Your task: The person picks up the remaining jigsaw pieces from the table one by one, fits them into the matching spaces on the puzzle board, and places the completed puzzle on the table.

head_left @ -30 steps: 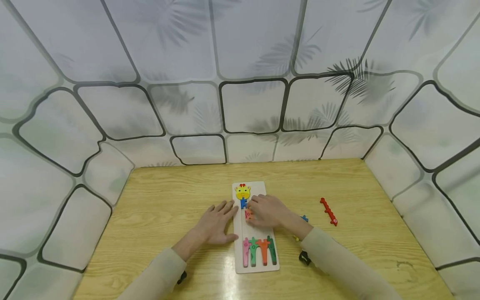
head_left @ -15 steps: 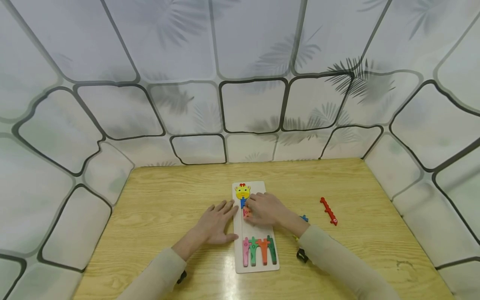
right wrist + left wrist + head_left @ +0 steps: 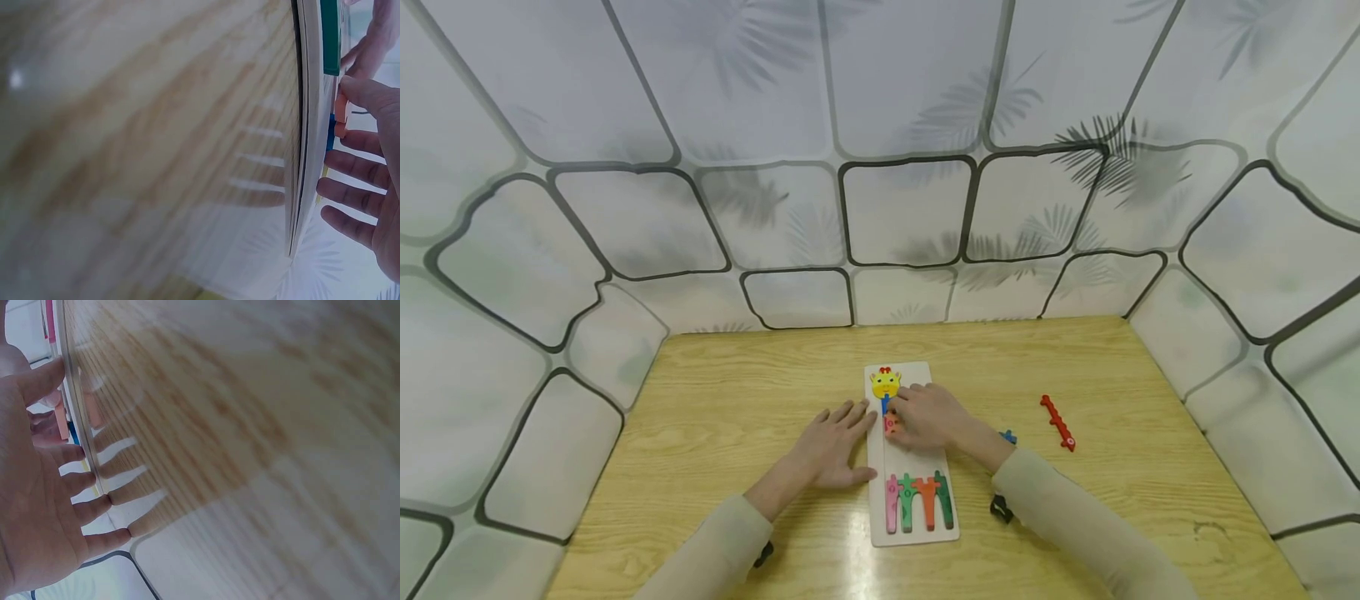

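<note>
A white puzzle board [image 3: 921,458] lies upright to me on the table. Its top carries a yellow giraffe head [image 3: 886,385], with a blue piece [image 3: 885,403] below. My right hand [image 3: 934,419] pinches an orange puzzle piece [image 3: 892,423] between thumb and fingers, just under the blue piece; the right wrist view shows that orange piece [image 3: 340,115] against the blue one. My left hand [image 3: 831,450] lies with fingers spread, fingertips and thumb at the board's left edge. Pink [image 3: 892,504], green [image 3: 907,507], orange [image 3: 929,505] and dark green leg pieces [image 3: 944,502] fill the bottom.
To the right on the wooden table [image 3: 737,375] lies a long red piece [image 3: 1058,423]. A small blue piece [image 3: 1008,436] shows beside my right forearm, partly hidden by it. Black objects show by the right cuff [image 3: 1001,508] and the left sleeve. A patterned cloth wall [image 3: 902,217] surrounds the table.
My right hand has shifted slightly left and up with the orange piece, closer to the blue piece. The left hand has stayed in place.
</note>
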The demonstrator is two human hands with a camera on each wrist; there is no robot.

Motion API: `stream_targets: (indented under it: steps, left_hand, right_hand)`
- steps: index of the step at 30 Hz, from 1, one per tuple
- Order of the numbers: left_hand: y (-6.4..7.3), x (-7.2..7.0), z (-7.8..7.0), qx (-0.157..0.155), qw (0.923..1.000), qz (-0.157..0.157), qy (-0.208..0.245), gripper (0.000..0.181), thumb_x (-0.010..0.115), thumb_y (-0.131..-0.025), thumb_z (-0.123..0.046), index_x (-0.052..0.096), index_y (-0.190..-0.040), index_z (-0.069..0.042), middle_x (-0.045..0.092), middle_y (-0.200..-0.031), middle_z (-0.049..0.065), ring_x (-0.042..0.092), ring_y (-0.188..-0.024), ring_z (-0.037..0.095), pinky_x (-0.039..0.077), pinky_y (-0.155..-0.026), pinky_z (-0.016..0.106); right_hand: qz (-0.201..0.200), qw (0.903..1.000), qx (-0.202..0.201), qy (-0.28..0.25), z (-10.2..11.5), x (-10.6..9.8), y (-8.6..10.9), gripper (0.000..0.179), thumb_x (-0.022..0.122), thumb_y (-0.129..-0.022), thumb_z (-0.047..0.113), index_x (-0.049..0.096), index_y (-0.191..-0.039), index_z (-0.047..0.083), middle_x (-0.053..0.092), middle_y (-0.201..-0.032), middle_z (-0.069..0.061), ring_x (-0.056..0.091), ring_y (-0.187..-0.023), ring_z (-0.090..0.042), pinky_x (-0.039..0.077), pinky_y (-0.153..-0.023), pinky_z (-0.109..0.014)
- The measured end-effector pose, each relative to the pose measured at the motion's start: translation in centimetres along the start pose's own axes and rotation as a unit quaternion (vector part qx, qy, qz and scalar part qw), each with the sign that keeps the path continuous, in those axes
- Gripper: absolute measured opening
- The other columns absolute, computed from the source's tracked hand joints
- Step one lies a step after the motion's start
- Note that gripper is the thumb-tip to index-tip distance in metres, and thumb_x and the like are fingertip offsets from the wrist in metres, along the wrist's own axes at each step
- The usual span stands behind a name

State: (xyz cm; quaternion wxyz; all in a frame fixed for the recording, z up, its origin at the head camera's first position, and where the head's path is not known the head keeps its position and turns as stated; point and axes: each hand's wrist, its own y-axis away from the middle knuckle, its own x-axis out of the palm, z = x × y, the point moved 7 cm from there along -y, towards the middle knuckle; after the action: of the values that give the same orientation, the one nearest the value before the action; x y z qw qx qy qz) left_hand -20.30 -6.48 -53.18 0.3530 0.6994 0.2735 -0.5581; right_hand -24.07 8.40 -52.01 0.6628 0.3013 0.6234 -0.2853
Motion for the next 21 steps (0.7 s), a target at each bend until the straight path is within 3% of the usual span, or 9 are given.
stream_targets:
  steps: [21]
  left_hand:
    - [-0.08,0.22,0.08,-0.001,1.0000,0.003,-0.001,0.096,0.057,-0.093,-0.073,0.034,-0.166,-0.015,0.029,-0.176,0.011,0.036,-0.159,0.038,0.038,-0.124,0.063]
  right_hand:
    - [0.021,0.9994,-0.004,0.028,0.05,0.60,-0.35,0.058,0.058,-0.100,0.064,0.067,-0.137,0.020,0.069,-0.133,-0.002,0.067,-0.119,-0.021,0.059,-0.100,-0.042]
